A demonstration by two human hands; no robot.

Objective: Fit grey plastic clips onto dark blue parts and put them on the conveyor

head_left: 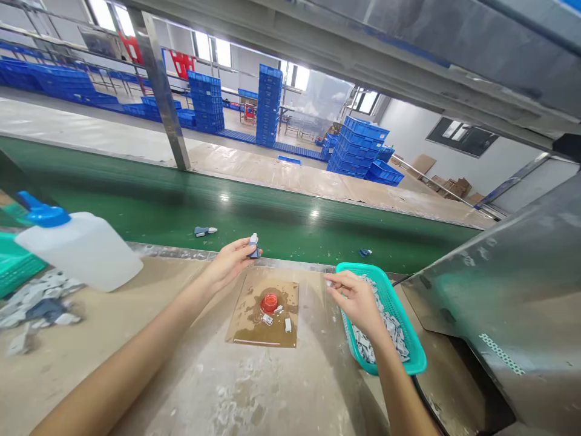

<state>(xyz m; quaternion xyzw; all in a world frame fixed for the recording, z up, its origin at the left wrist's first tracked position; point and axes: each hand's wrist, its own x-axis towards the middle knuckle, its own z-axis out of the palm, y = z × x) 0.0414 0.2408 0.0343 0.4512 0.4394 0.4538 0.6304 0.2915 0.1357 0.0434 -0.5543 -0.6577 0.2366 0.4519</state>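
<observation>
My left hand (231,260) pinches a small blue-and-grey plastic part (254,247), held upright near the belt's edge. Beside the basket, my right hand (351,293) has its thumb and fingers closed on a tiny pale piece (329,283), too small to name. Between the hands lies a wet brown board (245,315) with a red round cap (269,303) on it. A few small light grey pieces (287,326) rest near the cap. Just past my right wrist is a teal basket (415,360) full of grey plastic pieces (393,330).
A white jug with a blue cap (91,248) stands at left, near piled grey parts (43,297). Behind the table runs a green conveyor belt (158,206) carrying blue-and-grey parts (206,231). A metal panel (512,290) borders the right side; a metal post (163,91) rises beyond the belt.
</observation>
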